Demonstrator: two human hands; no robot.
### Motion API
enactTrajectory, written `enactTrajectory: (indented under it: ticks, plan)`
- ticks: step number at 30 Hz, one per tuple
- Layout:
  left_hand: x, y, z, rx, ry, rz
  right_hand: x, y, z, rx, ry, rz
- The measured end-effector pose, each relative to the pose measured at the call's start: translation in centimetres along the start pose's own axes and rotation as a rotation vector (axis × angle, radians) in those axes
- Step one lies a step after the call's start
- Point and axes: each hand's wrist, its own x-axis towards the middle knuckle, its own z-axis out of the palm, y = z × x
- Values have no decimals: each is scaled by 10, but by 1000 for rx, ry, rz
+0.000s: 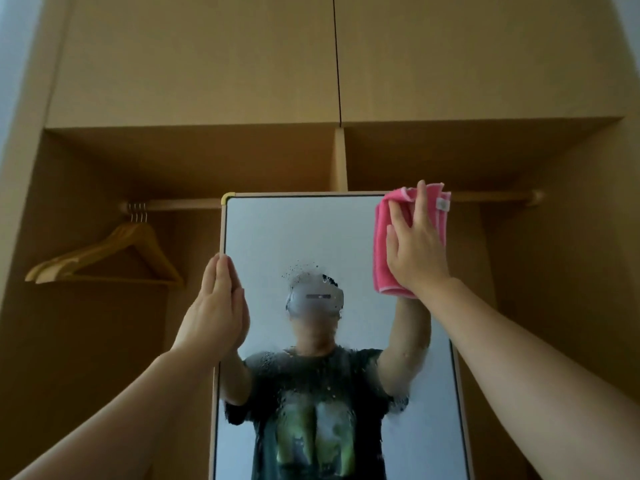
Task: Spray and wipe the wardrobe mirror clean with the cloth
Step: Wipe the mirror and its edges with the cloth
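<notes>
A tall framed mirror [301,237] stands inside the open wardrobe, with spray droplets across its middle and lower glass. My right hand [414,247] presses a folded pink cloth [382,258] flat against the mirror's top right corner, fingers straight and spread. My left hand [216,306] lies against the mirror's left frame edge with straight fingers, its reflection touching it. No spray bottle is in view.
A wooden rail [180,203] runs behind the mirror's top. Several wooden hangers [110,258] hang at its left end. Closed upper cabinet doors [207,64] sit above the open compartment. A vertical divider [341,161] rises behind the mirror.
</notes>
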Motion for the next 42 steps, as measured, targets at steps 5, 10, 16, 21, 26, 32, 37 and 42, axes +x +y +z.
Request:
enactTrajectory:
  ticks: [5, 10, 16, 21, 26, 32, 37, 42]
  plan:
    - [1, 1, 5, -50, 15, 2, 8, 2, 3, -68, -32, -45]
    - [5, -3, 8, -58, -10, 2, 11, 5, 13, -216, -104, -72]
    - [6, -5, 14, -103, 12, 18, 17, 6, 22, -214, -107, -51]
    - [6, -14, 24, -150, 1, -31, 7, 9, 33, -196, -123, -57]
    - [1, -21, 25, -125, 5, -30, -5, 9, 34, -177, -114, -67]
    - [-10, -20, 23, -123, -10, -45, -35, 9, 37, -153, -118, -90]
    - [-21, -22, 22, -114, -24, -70, -68, 12, 44, -149, -119, -112]
    - [-22, -22, 21, -113, -41, -78, -89, 13, 47, -26, -70, -94]
